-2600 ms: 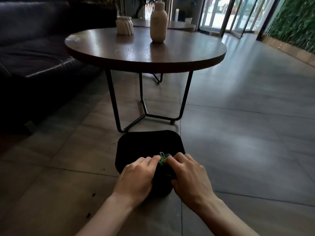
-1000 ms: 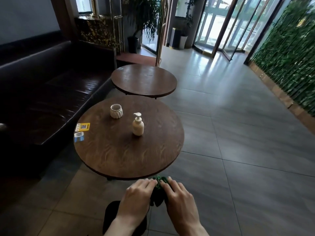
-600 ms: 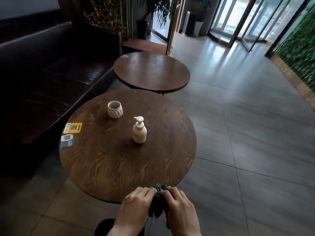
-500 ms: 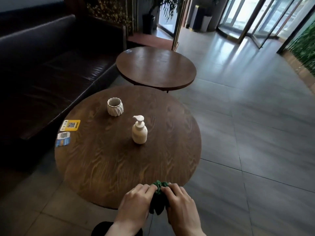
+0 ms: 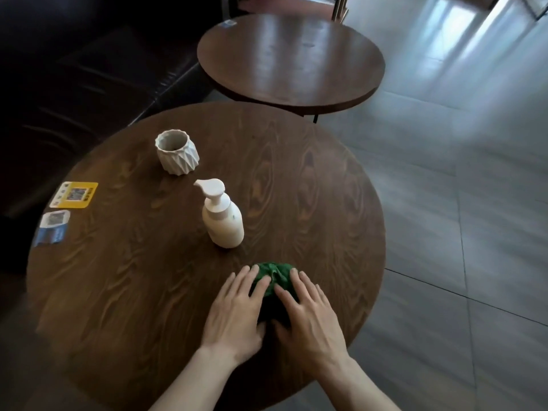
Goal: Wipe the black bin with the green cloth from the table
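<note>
The green cloth (image 5: 274,274) lies bunched on the near part of the round wooden table (image 5: 133,292). My left hand (image 5: 237,312) and my right hand (image 5: 308,315) rest side by side on top of it, fingers stretched forward and pressing it onto the wood. The thumbs are hidden under the palms, and most of the cloth is covered by the hands. The black bin is out of view.
A white pump bottle (image 5: 222,221) stands just beyond the cloth, and a white ridged cup (image 5: 176,151) farther back left. Two cards (image 5: 74,194) lie at the table's left edge. A second round table (image 5: 290,57) stands behind, with a dark sofa (image 5: 74,69) at left.
I rose from the black bin on the floor with the cloth in both hands, then brought it forward and down onto the tabletop. My fingers have flattened over it.
</note>
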